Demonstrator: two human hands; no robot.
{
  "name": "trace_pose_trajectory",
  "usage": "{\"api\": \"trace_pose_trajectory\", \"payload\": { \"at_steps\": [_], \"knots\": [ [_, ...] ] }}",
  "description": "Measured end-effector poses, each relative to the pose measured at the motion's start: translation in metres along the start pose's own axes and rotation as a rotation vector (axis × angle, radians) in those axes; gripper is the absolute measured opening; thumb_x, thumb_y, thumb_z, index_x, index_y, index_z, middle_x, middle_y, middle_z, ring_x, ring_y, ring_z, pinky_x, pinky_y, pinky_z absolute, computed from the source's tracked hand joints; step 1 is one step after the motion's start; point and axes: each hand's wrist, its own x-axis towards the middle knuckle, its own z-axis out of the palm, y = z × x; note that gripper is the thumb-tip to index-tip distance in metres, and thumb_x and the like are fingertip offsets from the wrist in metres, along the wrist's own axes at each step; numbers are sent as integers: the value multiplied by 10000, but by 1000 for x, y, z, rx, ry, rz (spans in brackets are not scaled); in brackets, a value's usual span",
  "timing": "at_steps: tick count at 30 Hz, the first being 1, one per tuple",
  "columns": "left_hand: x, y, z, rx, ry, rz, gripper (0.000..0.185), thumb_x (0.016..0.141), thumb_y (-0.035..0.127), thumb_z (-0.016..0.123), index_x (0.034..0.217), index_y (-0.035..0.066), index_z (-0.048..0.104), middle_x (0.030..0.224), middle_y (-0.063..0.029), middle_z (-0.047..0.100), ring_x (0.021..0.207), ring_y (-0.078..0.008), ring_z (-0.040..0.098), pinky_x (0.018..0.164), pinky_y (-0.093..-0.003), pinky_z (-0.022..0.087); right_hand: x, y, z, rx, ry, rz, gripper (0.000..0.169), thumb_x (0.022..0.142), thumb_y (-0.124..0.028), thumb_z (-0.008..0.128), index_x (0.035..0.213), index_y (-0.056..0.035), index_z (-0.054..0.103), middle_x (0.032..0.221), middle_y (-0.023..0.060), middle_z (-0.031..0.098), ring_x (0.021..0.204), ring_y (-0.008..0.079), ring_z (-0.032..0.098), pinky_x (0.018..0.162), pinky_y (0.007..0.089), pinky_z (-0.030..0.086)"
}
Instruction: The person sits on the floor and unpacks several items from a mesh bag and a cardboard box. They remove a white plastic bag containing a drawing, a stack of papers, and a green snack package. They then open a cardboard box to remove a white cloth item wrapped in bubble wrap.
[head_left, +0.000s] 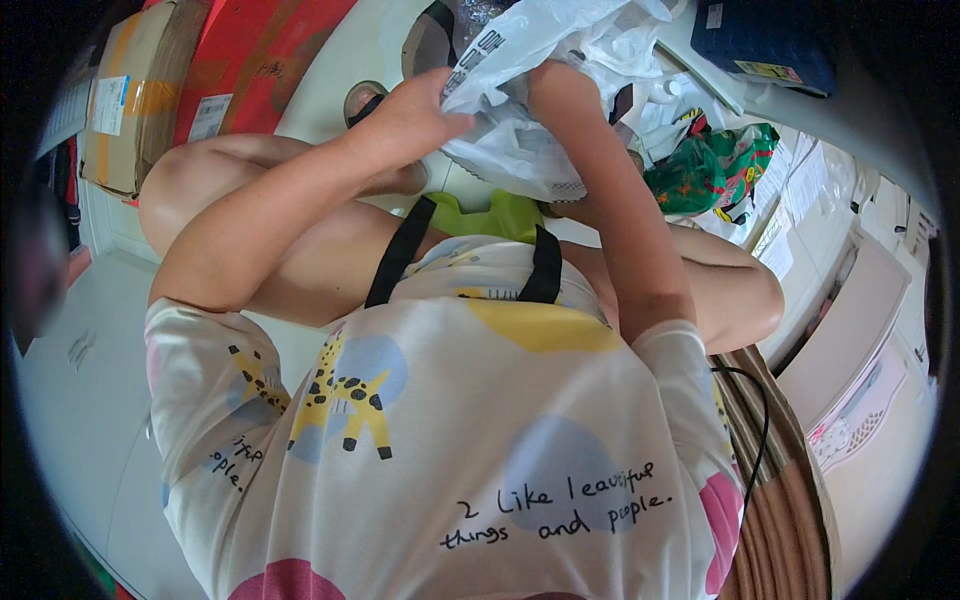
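Note:
A white translucent plastic bag (517, 154) with dark print hangs in front of me at the top centre, between my two hands. My left hand (424, 109) grips its near left edge, thumb outside. The fingers of my right hand (559, 86) are hidden inside or behind the bag, so I cannot tell what they touch. Below the bag, a light green plastic piece (487, 217) shows between my legs. To the right of my right forearm lies a green and red printed plastic bag (709, 169), beside a small white bottle (666, 90).
A taped cardboard box (116, 105) and a red box (262, 67) stand at the upper left. At the upper right is a dark blue container (761, 45). Papers (780, 195) lie on the floor at the right, near a pale pink cabinet (847, 322). A black cable (765, 420) runs beside me.

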Motion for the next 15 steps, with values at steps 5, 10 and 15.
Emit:
{"api": "trace_pose_trajectory", "payload": {
  "at_steps": [5,10,15],
  "knots": [
    [3,1,0,53,-5,-24,329,686,128,623,944,-40,506,830,-156,587,783,-214,570,710,-301,439,34,12,52,-68,33,-146,138,696,-139,517,714,-47,618,782,124,620,764,292,611,656,389,493],
    [-1,-3,-3,-73,6,-49,344,680,117,634,961,-36,507,843,-135,589,790,-201,565,715,-291,438,14,-6,6,-63,67,-307,143,691,-138,515,715,-40,616,781,138,616,738,295,612,627,386,498],
    [-5,-2,-1,-103,35,-81,344,675,111,640,955,-40,509,844,-132,591,791,-192,566,715,-283,440,-21,-26,-29,-45,-37,-92,215,763,-208,517,817,-17,599,845,175,604,735,310,595,634,391,484]
  ]
}}
